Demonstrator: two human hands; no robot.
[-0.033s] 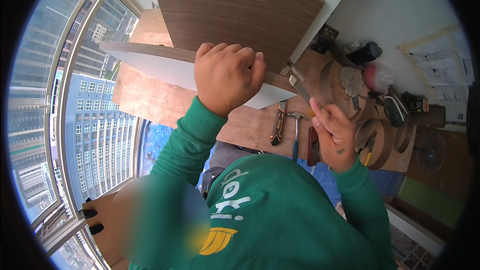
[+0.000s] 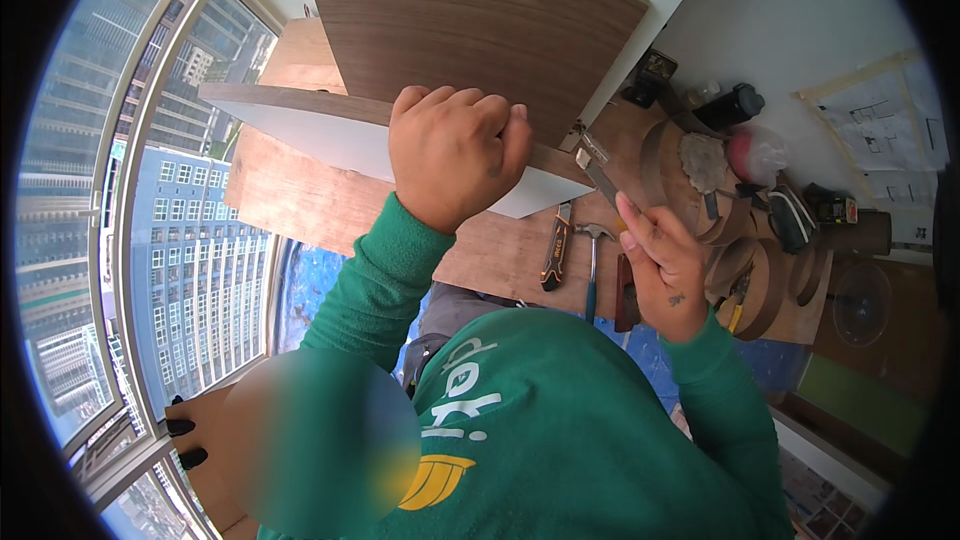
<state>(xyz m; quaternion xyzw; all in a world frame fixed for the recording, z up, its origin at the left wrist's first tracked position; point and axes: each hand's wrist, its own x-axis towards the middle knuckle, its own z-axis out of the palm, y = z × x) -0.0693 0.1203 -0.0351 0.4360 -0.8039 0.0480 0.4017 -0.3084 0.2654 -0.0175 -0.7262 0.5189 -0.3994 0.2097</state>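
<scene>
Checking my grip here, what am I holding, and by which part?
Left hand: the white-faced panel, by its brown edge. Right hand: a thin flat strip, by its near end.

Illumination: daylight entering from windows (image 2: pixel 190 260) at left; scene bright on that side, outdoor detail readable. Right-hand wall (image 2: pixel 760 30) greyer, clutter below it in dim shade. Worktop (image 2: pixel 300 205) under soft, diffuse light; held panel (image 2: pixel 320 132) pale on its white face. Fisheye distortion: straight window edges bow; black vignette at corners. Smeared oval patch (image 2: pixel 320 445), lower left, detail unreadable.
</scene>
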